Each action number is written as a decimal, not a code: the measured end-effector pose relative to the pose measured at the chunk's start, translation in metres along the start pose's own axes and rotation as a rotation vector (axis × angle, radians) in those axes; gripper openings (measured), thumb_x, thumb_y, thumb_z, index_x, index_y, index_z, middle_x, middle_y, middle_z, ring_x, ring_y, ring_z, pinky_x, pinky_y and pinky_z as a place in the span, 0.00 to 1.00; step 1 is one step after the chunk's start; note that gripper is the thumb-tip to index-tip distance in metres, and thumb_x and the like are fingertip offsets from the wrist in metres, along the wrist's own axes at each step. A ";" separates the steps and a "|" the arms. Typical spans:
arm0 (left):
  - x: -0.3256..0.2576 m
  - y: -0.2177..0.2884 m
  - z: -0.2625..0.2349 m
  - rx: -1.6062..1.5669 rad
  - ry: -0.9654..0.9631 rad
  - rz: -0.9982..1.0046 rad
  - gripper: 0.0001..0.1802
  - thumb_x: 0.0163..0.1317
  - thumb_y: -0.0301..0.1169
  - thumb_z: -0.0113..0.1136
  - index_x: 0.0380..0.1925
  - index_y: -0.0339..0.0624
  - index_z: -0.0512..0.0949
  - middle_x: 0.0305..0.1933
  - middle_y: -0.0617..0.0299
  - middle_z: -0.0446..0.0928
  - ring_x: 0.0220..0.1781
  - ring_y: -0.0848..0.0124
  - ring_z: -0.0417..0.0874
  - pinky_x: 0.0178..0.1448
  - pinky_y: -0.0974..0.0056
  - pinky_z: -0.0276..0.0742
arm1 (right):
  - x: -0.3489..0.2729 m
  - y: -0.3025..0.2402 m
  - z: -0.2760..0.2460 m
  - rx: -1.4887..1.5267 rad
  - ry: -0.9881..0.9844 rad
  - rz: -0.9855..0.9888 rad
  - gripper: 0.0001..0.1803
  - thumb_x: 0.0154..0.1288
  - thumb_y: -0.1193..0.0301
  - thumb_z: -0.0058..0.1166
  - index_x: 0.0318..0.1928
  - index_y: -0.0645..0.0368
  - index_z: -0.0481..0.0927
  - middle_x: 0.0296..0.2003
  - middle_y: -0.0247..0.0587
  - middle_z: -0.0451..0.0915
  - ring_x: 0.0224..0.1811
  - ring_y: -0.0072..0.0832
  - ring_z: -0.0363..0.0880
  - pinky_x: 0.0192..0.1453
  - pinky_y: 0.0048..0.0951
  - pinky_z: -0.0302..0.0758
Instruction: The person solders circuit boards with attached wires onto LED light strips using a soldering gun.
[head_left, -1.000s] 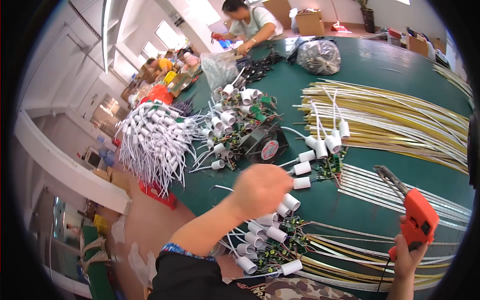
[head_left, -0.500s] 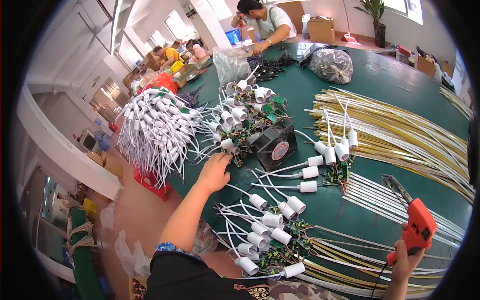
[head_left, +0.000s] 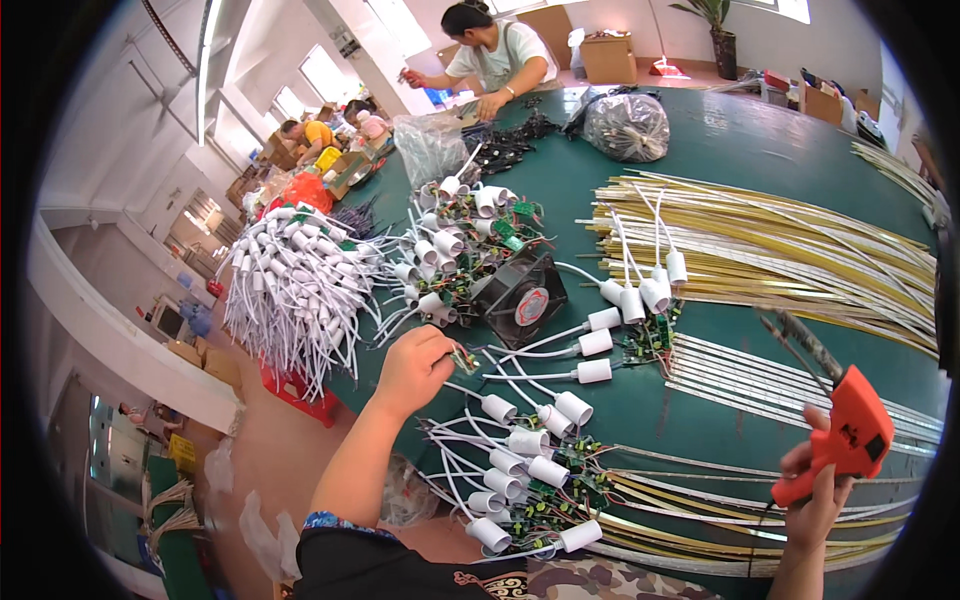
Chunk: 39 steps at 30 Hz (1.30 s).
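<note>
- The left hand [head_left: 412,365] pinches a small green circuit board [head_left: 463,360] on the green table [head_left: 760,160], just near of the black fan [head_left: 522,298].
- The right hand [head_left: 815,495] grips an orange soldering gun [head_left: 845,435] at the near right, above the yellow strips [head_left: 780,250].
- White capped sockets [head_left: 520,440] lie between the hands.

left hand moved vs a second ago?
Yes. The left hand went from the near cluster of white sockets up and left toward the black fan.
</note>
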<state>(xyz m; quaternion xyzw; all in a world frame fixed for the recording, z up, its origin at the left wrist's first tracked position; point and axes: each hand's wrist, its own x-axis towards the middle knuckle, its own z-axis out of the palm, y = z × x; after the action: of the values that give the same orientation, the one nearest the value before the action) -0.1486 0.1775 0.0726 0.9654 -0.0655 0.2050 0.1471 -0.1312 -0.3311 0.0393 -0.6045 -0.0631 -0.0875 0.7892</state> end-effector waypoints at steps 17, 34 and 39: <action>0.072 0.240 0.073 -0.195 -0.056 0.610 0.10 0.43 0.29 0.69 0.21 0.42 0.75 0.26 0.61 0.69 0.28 0.62 0.75 0.32 0.58 0.73 | 0.008 0.017 0.074 -0.482 -0.117 -0.199 0.54 0.54 0.72 0.75 0.75 0.57 0.51 0.46 0.49 0.83 0.43 0.37 0.86 0.46 0.36 0.80; 0.070 0.239 0.077 -0.216 -0.229 0.406 0.17 0.46 0.30 0.72 0.36 0.38 0.77 0.32 0.55 0.75 0.32 0.55 0.81 0.32 0.53 0.77 | 0.018 0.013 0.073 -0.088 0.119 0.023 0.11 0.64 0.80 0.60 0.45 0.62 0.74 0.34 0.31 0.78 0.33 0.16 0.75 0.37 0.21 0.74; 0.070 0.247 0.075 -0.260 -0.303 0.284 0.22 0.52 0.35 0.75 0.41 0.36 0.76 0.45 0.50 0.77 0.39 0.50 0.83 0.37 0.53 0.79 | 0.019 0.012 0.072 -0.061 0.059 0.023 0.07 0.65 0.80 0.58 0.42 0.61 0.75 0.32 0.31 0.78 0.33 0.17 0.76 0.37 0.22 0.74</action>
<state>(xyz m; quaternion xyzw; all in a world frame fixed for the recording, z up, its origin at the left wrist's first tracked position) -0.1028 -0.0844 0.0996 0.9392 -0.2479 0.0663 0.2282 -0.1099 -0.2597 0.0502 -0.6263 -0.0299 -0.0982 0.7728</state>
